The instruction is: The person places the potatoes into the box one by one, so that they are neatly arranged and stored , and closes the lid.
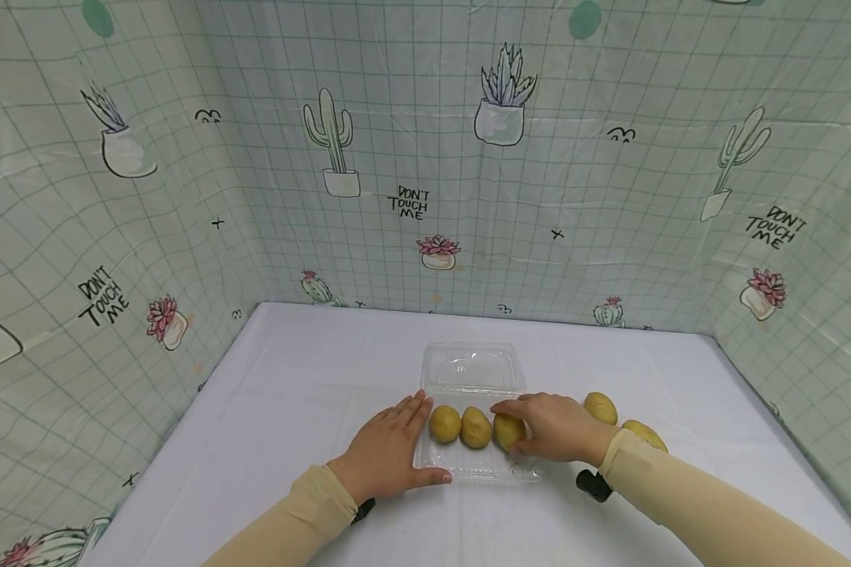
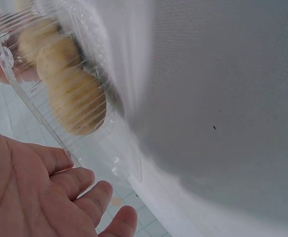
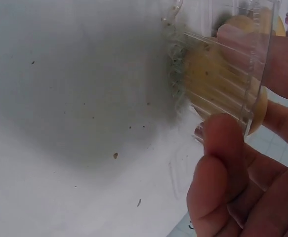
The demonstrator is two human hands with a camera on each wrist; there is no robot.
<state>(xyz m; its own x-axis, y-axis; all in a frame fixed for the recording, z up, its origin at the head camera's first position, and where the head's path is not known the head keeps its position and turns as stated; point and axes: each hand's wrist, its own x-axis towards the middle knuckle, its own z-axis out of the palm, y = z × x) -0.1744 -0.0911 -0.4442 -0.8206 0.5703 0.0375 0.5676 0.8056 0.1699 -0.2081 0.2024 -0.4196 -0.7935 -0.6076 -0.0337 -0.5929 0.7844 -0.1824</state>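
A clear plastic clamshell box (image 1: 478,468) lies on the table with its lid (image 1: 471,364) folded back. Three potatoes sit in a row inside: a left one (image 1: 444,424), a middle one (image 1: 476,428) and a right one (image 1: 508,431). My right hand (image 1: 556,428) grips the right potato between thumb and fingers, within the box's right end. At the left edge of the box, my left hand (image 1: 390,445) rests with its fingers extended against the side. Through the ribbed wall in the left wrist view, the nearest potato (image 2: 78,101) shows plainly.
Two more potatoes, one round (image 1: 600,409) and one partly behind the right forearm (image 1: 644,435), lie on the white-covered table (image 1: 312,409) to the right. A patterned cloth backdrop (image 1: 397,276) stands around the back and sides. Small dark specks (image 3: 115,155) dot the tablecloth.
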